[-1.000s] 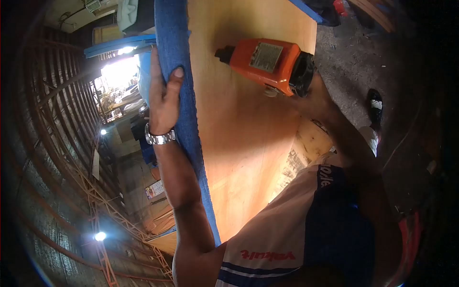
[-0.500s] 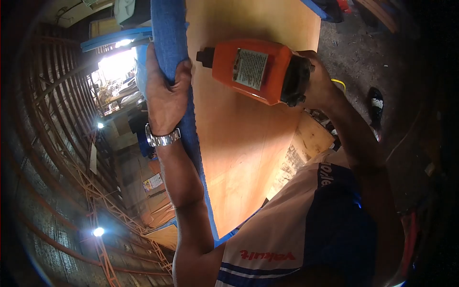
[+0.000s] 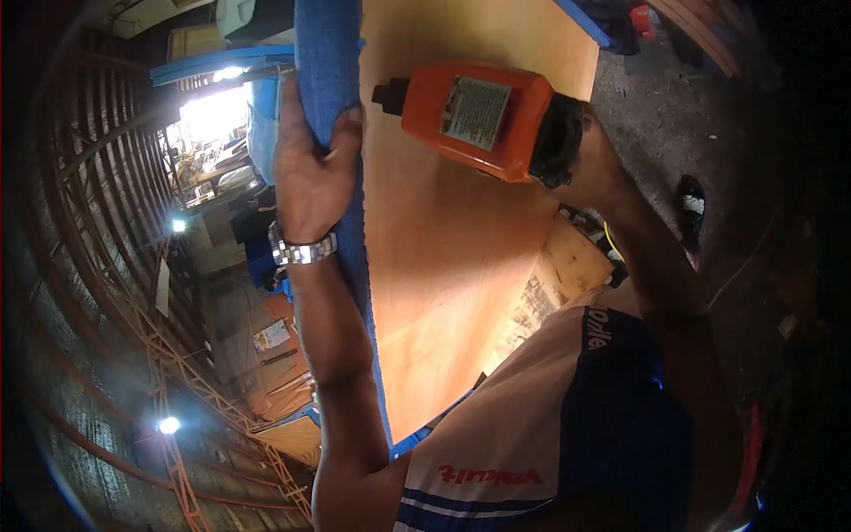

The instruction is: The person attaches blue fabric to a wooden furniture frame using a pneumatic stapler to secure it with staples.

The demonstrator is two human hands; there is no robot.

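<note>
My left hand (image 3: 312, 182) clamps the blue denim-like fabric (image 3: 328, 75) along the long edge of a wooden panel (image 3: 452, 275), thumb on the near side and fingers round the outside. A metal-band watch sits on that wrist. My right hand (image 3: 592, 164) grips an orange staple gun (image 3: 474, 120) with a black end cap and a pale label on its body. The gun lies across the upper panel in this view, its black nose pointing left, close to the fabric's frayed edge and my left thumb. Most of my right fingers are hidden behind the tool.
More blue fabric (image 3: 581, 19) shows along the panel's far right edge. A smaller wooden board (image 3: 567, 257) lies beyond the panel, near a yellow hose or cord (image 3: 612, 241). At right, a shoe (image 3: 691, 208) stands on the dark floor. Roof trusses and lamps fill the left side.
The view has shifted slightly, moving the panel's upper part and the staple gun a little to the right. The gun's nose sits slightly nearer the fabric edge; both hands keep their holds.
</note>
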